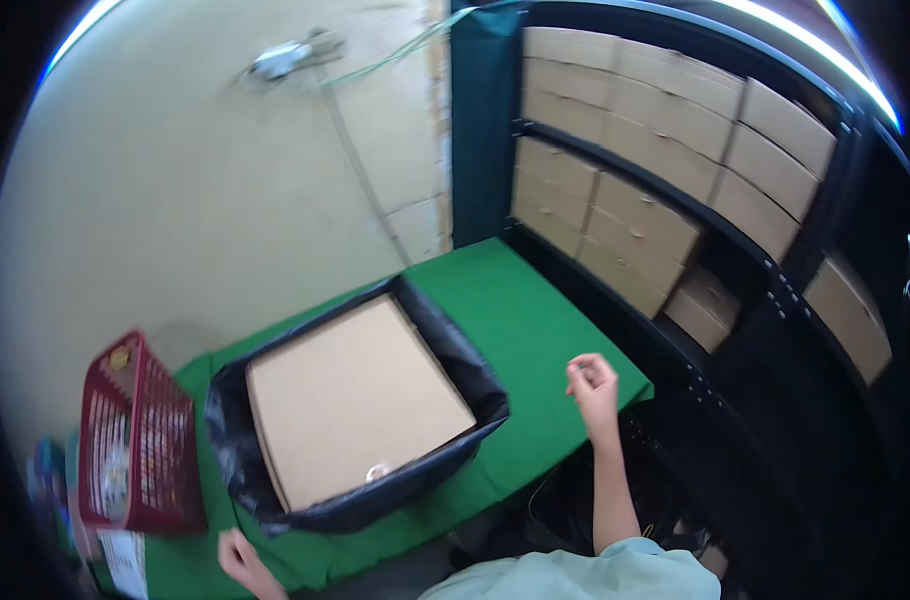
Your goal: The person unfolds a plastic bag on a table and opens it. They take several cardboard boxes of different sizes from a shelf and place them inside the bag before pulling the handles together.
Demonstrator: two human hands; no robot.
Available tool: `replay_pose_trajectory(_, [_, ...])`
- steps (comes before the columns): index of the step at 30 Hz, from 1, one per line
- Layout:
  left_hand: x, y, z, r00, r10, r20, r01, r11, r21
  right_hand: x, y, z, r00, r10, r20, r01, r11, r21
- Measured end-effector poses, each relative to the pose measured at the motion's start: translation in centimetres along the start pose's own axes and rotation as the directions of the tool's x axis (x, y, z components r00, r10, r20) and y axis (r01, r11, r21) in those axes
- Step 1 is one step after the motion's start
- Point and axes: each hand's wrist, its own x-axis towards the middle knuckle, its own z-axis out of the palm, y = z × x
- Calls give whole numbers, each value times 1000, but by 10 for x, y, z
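Observation:
My right hand (pixel 593 385) is raised over the right part of the green cloth, its fingers curled together. Whether something small is pinched in them I cannot make out. Low at the front edge of the table, my left hand (pixel 239 556) looks loosely closed, with nothing visible in it. Between the two hands stands a bin lined with a black plastic bag (pixel 490 400). A flat brown cardboard box (pixel 355 390) fills its opening, slightly tilted. Near the box's front edge lies a small round whitish thing (pixel 376 473). Neither hand touches the bin.
A maroon plastic basket (pixel 165 490) with things inside stands at the left. Green cloth (pixel 525 330) covers the table. Black shelving (pixel 755 235) with several cardboard boxes (pixel 665 110) rises at the right. A pale wall (pixel 175 180) with a cable stands behind.

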Motion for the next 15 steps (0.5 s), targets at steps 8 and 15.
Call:
replay_pose_trajectory(8, [-88, 83, 158, 765, 462, 450, -267, 862, -430, -17, 29, -62, 976, 161, -146, -151, 986, 76])
replay_pose_trajectory(15, [-136, 131, 278, 556, 534, 636, -118, 809, -576, -23, 58, -176, 871, 295, -392, -210, 946, 247])
